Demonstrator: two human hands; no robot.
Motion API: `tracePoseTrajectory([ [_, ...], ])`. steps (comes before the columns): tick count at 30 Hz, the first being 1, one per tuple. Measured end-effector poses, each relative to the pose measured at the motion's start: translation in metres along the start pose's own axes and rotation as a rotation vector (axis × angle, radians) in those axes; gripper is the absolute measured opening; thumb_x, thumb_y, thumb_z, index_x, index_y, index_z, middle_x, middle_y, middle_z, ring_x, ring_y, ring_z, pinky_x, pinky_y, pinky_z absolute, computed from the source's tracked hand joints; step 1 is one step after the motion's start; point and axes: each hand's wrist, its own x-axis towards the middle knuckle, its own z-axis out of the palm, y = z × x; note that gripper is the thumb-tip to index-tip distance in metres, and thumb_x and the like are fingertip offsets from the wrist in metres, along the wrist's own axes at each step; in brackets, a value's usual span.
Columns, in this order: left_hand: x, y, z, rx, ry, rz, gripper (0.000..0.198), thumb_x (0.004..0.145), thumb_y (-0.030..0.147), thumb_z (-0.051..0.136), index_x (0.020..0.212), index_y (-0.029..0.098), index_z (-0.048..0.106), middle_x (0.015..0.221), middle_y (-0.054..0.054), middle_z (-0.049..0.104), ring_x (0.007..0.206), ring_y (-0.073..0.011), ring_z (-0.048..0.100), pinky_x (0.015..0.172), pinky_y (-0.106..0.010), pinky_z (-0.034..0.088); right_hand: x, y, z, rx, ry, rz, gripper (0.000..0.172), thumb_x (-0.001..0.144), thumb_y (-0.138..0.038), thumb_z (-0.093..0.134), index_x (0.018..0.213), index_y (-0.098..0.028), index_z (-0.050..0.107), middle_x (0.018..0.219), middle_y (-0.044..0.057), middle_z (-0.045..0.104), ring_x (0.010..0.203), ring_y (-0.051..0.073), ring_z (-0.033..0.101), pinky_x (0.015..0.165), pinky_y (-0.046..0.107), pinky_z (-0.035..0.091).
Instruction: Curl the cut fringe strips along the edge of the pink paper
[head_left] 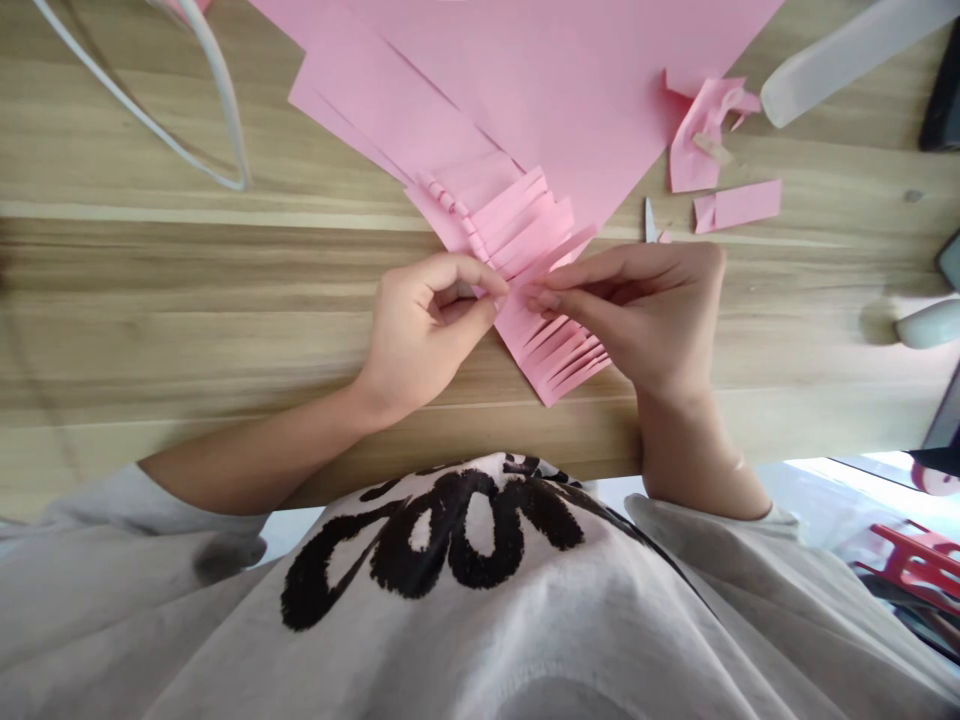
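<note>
A fringed strip of pink paper (534, 365) lies slantwise on the wooden table, cut into narrow slits along its right side. Several of its upper strips (517, 220) are bent over into loops along the strip's left edge. My left hand (431, 325) pinches at that edge with thumb and forefinger. Facing it, my right hand (637, 310) has thumb and forefinger closed on one paper strip near the strip's middle. The fingertips of both hands almost meet. The lower slit strips lie flat, partly beneath my right hand.
Large pink paper sheets (570, 70) spread behind the strip. At the right are pink paper scraps (697, 150), a small pointed blade (649, 220) and a translucent whitish long object (847, 70). A white cable (225, 100) loops at upper left. Wooden table (187, 330) lies underneath.
</note>
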Motion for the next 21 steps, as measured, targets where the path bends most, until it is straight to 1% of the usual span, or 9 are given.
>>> tracePoseTrajectory([
  [4,0.0005,0.0003,0.0006,-0.025,0.009,-0.013,0.014,0.079,0.005,0.075,0.081,0.020,0.075,0.081,0.002,0.077,0.073,-0.0110,0.069,0.068,-0.024,0.056,0.0015,0.0016,-0.0013,-0.007,-0.055,-0.007,0.011,0.078,-0.017,0.082,0.085,-0.025,0.082,0.086,-0.001,0.083,0.081,0.019,0.079,0.079,0.036,0.071],
  [6,0.0006,0.0007,0.0008,-0.035,0.013,-0.010,0.016,0.079,0.003,0.074,0.081,0.019,0.076,0.080,0.002,0.077,0.073,-0.0104,0.068,0.068,-0.023,0.056,0.0016,0.0038,-0.0013,0.015,-0.073,-0.007,0.010,0.081,-0.017,0.079,0.086,-0.025,0.083,0.086,-0.001,0.083,0.082,0.019,0.080,0.080,0.035,0.071],
  [9,0.0004,0.0009,0.0006,-0.032,0.014,-0.004,0.017,0.079,0.002,0.074,0.082,0.019,0.076,0.080,0.001,0.076,0.072,-0.0099,0.068,0.067,-0.022,0.055,0.0010,0.0060,-0.0009,0.054,-0.039,-0.005,0.012,0.083,-0.015,0.077,0.087,-0.025,0.082,0.083,-0.002,0.082,0.079,0.017,0.079,0.079,0.033,0.071],
  [13,-0.0002,-0.0003,0.0002,-0.002,0.001,0.008,0.012,0.081,0.007,0.075,0.083,0.019,0.074,0.083,0.001,0.077,0.074,-0.0111,0.070,0.069,-0.024,0.056,0.0005,0.0042,-0.0009,0.053,-0.029,0.017,0.010,0.079,-0.014,0.080,0.084,-0.023,0.082,0.082,-0.002,0.082,0.077,0.019,0.079,0.077,0.035,0.072],
  [17,-0.0006,-0.0017,0.0001,0.051,-0.004,-0.028,0.005,0.084,0.015,0.075,0.083,0.019,0.073,0.084,0.000,0.076,0.077,-0.0125,0.070,0.071,-0.026,0.058,0.0003,0.0010,-0.0011,0.046,-0.026,0.029,0.011,0.075,-0.012,0.082,0.080,-0.022,0.081,0.078,-0.002,0.081,0.073,0.019,0.079,0.073,0.035,0.071],
  [19,-0.0006,-0.0021,-0.0002,0.066,-0.009,-0.033,0.003,0.084,0.018,0.076,0.083,0.019,0.073,0.084,0.000,0.075,0.077,-0.0129,0.070,0.072,-0.026,0.059,0.0002,0.0004,-0.0011,0.033,-0.010,0.020,0.013,0.074,-0.011,0.083,0.078,-0.023,0.080,0.077,-0.002,0.080,0.073,0.019,0.078,0.073,0.036,0.071],
  [21,-0.0005,-0.0023,-0.0005,0.057,-0.014,-0.028,0.004,0.084,0.017,0.076,0.083,0.019,0.073,0.084,0.000,0.075,0.077,-0.0128,0.070,0.072,-0.027,0.059,0.0002,0.0005,-0.0013,0.021,0.006,0.013,0.015,0.072,-0.009,0.084,0.077,-0.023,0.080,0.077,-0.002,0.080,0.074,0.019,0.078,0.075,0.037,0.071],
])
